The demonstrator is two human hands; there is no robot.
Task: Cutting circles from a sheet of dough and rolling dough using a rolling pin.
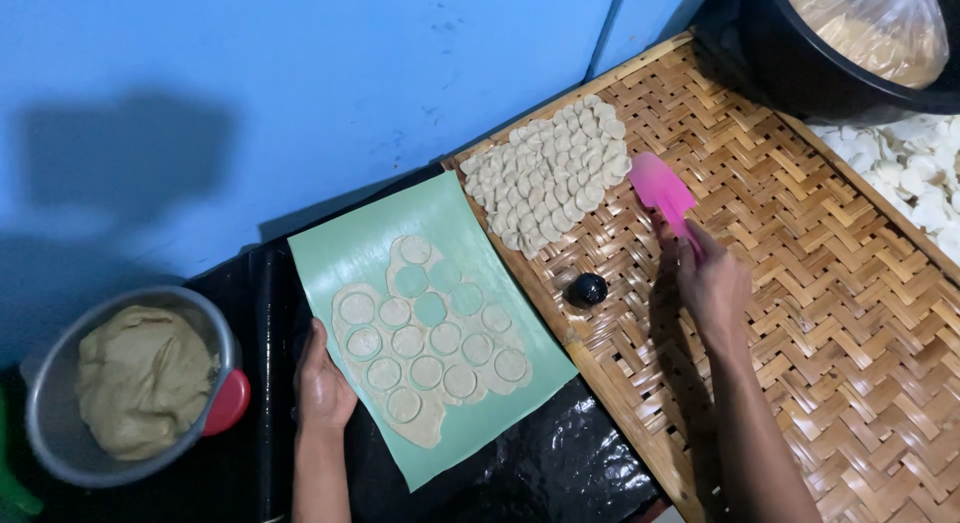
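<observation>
My right hand (714, 283) grips a pink spatula (662, 191) and holds its blade over the woven bamboo tray (840, 313), just right of a patch of several small round dough discs (548, 170) laid in overlapping rows. My left hand (322, 383) rests flat on the left edge of a green mat (470, 433). On the mat lies a rolled dough sheet (430, 335) with several circles cut in it; a few holes show the green beneath. A small black round cutter (587, 289) sits on the tray between the mat and my right hand.
A metal bowl (60, 443) of dough lump stands at lower left beside a red lid (230, 403). A dark pot (800, 73) lined with a plastic bag sits at top right, with pale discs (915, 173) piled on another surface below it. A blue wall is behind.
</observation>
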